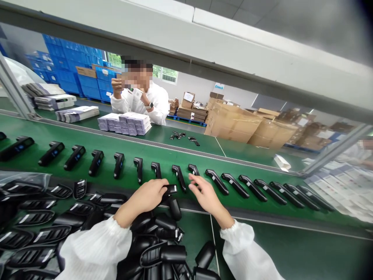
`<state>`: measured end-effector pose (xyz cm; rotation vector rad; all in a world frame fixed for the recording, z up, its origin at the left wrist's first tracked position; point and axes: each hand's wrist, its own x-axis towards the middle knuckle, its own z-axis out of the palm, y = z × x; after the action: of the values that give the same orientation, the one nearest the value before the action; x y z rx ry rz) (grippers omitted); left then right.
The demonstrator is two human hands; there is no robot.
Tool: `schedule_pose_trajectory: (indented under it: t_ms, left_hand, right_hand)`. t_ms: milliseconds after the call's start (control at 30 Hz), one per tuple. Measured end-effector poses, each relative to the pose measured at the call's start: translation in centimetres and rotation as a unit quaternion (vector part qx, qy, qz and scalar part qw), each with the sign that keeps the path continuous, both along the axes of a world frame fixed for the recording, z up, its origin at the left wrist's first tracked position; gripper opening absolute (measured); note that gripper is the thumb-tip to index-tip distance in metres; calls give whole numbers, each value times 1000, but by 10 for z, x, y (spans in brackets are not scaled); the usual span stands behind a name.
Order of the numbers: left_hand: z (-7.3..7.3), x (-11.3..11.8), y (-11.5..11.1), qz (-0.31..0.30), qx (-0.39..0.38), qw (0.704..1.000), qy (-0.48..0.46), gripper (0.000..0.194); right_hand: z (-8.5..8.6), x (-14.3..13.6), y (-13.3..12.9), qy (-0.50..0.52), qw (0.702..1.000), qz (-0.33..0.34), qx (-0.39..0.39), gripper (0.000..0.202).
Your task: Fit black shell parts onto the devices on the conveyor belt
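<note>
Green tabletop (294, 243), crowded at the left

Black shells (173, 254) heap across the tabletop's left side, seemingly for easy reach. Above its far edge the left hand (149, 194) grips one black piece (171, 189); the right hand (206, 193), loosely spread, holds nothing. Beyond, handheld devices (216, 181) line the belt (166, 155), spaced perhaps for handling singly. Past the belt's far edge stand white boxes (131, 124), a co-worker (158, 103), cartons (233, 121) and blue crates (84, 84).

Brightly lit; daylit at the window (169, 75); glinting on the shells (174, 254); smeared and stretched toward the right edge of the tabletop (291, 241).
</note>
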<state>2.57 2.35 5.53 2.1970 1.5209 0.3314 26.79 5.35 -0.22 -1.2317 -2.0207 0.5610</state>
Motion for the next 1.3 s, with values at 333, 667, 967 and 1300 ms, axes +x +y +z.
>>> schedule_pose_trajectory:
  t_ms: [333,667,967,1300]
  left_hand:
    - [-19,41,-16,2,-357,829,-431,43]
    - [-32,31,-9,17,-129,961,-244,53]
    - [-22,31,-1,78,-149,901,-400,26]
    - [-28,48,-16,78,2,973,-218,42]
  right_hand:
    - [3,-14,-29,396,887,133,-199,21]
    - [-31,10,12,-94,992,-82,-4,29]
    - [-15,-4,18,-225,951,-210,44,32]
    - [3,-27,-9,229,958,8,-172,25]
